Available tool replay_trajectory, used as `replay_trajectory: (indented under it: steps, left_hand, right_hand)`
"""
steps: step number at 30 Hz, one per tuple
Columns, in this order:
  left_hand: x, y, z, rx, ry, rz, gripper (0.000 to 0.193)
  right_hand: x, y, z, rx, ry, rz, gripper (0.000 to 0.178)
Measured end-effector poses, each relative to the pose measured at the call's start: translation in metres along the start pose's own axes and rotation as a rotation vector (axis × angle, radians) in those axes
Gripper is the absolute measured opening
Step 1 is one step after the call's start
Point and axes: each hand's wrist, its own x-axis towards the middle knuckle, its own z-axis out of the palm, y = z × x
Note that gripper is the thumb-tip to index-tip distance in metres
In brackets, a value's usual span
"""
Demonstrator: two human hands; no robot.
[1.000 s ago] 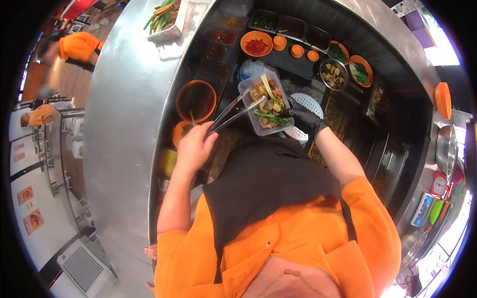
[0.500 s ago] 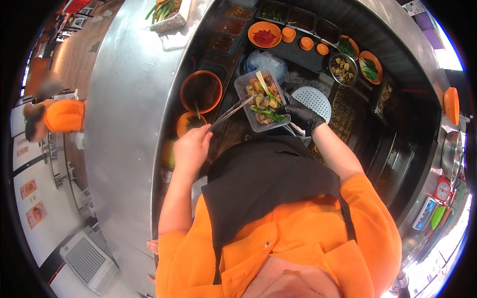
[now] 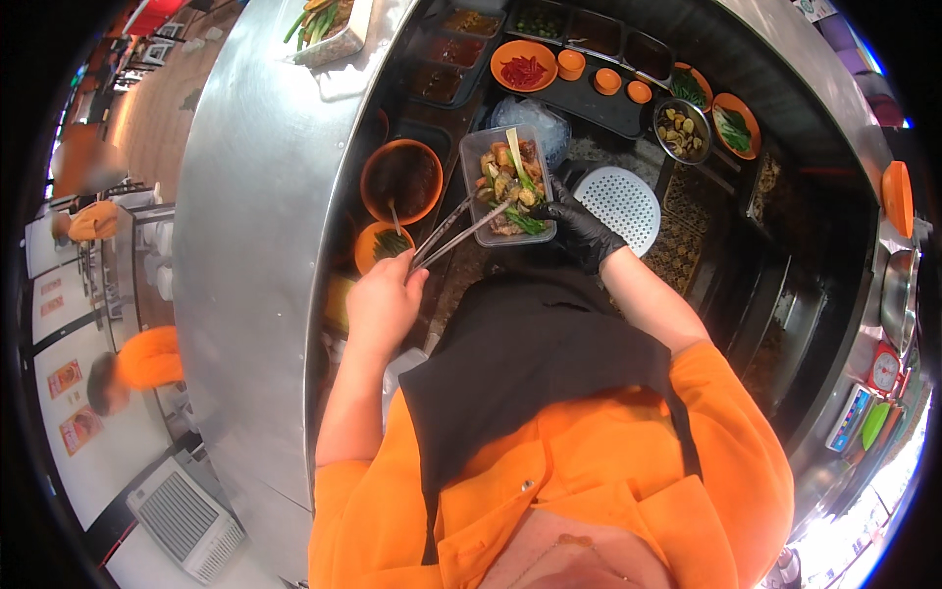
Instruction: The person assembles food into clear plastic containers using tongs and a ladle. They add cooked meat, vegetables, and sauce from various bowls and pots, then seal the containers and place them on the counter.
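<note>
My bare left hand (image 3: pixel 381 299) is closed around metal tongs (image 3: pixel 437 253). The tongs' arms are spread, with one tip over the food near the middle of a clear plastic container (image 3: pixel 471 157) and the other by its left wall. In the container lie browned chunks, mushroom-like slices, green leaves and a pale spring onion stalk (image 3: pixel 517 154). My right hand (image 3: pixel 586 231), in a black glove, grips this container by its right side and holds it up in front of my apron. Its fingertips are partly hidden beside the container.
Left of the container stand an orange bowl of dark sauce (image 3: pixel 400 182) and a smaller orange bowl of greens (image 3: pixel 378 245). A white perforated round plate (image 3: pixel 618 208) is at right. Behind are a steel bowl (image 3: pixel 682 131) and orange dishes. A steel counter (image 3: pixel 260 236) runs along the left.
The tongs have opened from nearly closed to wide apart. The container has shifted slightly left and turned more upright. Beyond the counter, a person in orange now appears lower in the picture.
</note>
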Motion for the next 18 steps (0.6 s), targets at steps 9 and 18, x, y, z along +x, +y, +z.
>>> replay_trajectory:
  steps: [9, 18]
  left_hand:
    - [-0.002, 0.004, 0.004, 0.000, 0.116, 0.074, 0.029]
    - [0.003, 0.005, 0.010, 0.040, 0.154, 0.127, 0.025]
  right_hand:
    - [0.003, 0.005, 0.017, 0.039, 0.034, -0.020, 0.090]
    - [0.009, 0.017, 0.002, 0.025, 0.010, -0.050, 0.088]
